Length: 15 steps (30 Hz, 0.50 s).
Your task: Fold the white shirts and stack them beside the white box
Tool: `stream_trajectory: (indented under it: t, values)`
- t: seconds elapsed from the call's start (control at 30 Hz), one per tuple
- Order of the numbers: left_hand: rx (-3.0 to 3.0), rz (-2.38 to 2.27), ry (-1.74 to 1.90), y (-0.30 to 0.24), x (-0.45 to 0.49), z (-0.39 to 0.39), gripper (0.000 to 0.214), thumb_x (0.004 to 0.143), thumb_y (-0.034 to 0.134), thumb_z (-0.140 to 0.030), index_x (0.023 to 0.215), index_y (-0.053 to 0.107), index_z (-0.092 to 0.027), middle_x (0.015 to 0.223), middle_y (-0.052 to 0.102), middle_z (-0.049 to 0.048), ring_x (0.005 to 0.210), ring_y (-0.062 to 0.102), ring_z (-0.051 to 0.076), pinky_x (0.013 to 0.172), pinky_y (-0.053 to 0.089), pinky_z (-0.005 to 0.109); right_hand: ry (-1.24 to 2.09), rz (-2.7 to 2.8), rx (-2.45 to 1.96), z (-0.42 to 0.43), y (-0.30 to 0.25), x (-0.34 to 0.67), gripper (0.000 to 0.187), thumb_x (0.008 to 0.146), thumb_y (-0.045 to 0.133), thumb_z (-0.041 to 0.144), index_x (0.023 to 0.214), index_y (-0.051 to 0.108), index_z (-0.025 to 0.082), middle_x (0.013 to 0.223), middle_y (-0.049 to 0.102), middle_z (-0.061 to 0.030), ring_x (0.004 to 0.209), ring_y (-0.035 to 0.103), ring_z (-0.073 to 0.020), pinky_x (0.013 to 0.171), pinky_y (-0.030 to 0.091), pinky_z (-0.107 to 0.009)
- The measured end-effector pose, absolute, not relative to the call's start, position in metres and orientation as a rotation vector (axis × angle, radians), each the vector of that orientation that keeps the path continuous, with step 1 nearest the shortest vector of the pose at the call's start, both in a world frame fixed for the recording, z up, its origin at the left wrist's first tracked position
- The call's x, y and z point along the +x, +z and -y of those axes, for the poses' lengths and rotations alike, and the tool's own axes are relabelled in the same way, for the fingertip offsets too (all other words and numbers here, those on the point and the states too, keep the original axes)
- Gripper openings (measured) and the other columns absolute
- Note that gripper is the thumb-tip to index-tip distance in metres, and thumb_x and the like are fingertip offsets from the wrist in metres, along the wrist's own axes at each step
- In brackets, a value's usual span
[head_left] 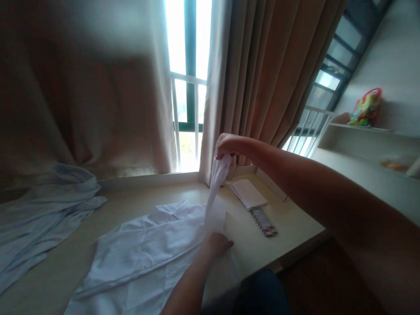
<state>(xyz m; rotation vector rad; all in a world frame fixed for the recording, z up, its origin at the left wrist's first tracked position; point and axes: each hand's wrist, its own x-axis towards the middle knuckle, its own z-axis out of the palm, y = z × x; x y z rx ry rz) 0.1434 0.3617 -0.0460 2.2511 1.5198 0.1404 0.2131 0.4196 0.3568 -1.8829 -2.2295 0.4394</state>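
A white shirt (144, 253) lies spread flat on a pale wooden desk (295, 223). My right hand (227, 148) is raised above the desk and pinches the end of one sleeve, which hangs stretched down from it. My left hand (216, 244) rests on the shirt at the base of that sleeve, fingers curled on the cloth and pressing it to the desk.
A light blue garment (42, 210) lies crumpled at the desk's left end. A folded white paper (248, 194) and a small flat packet (264, 222) sit to the right of the shirt. Brown curtains (269, 74) frame a window behind. A colourful bag (365, 107) stands on a shelf at right.
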Motion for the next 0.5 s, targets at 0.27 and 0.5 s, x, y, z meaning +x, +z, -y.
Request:
stream_trajectory:
  t: [0.27,0.5]
  values:
    - [2.343,-1.647,0.351,-0.068,0.134,-0.350,0.083,0.076,0.043,-0.065,0.142,0.042,-0.015,0.148,0.040,0.0148,0.141,0.027,0.032,0.116,0.014,0.047,0.395,2.094,-1.797,-0.415,0.387,0.214,0.022,0.077,0.070,0.008,0.097,0.061,0.004,0.066,0.059,-0.0006,0.060,0.061,-0.0127,0.053,0.049,-0.020]
    - [2.360,-1.640,0.341,-0.095,0.132,-0.355,0.098,0.077,0.033,-0.072,0.149,0.024,-0.006,0.157,0.015,0.0169,0.146,0.007,0.031,0.117,0.004,0.048,0.288,2.055,-1.822,-0.412,0.407,0.208,0.021,0.077,0.072,0.011,0.094,0.061,0.007,0.069,0.059,-0.0019,0.064,0.062,-0.0137,0.056,0.051,-0.020]
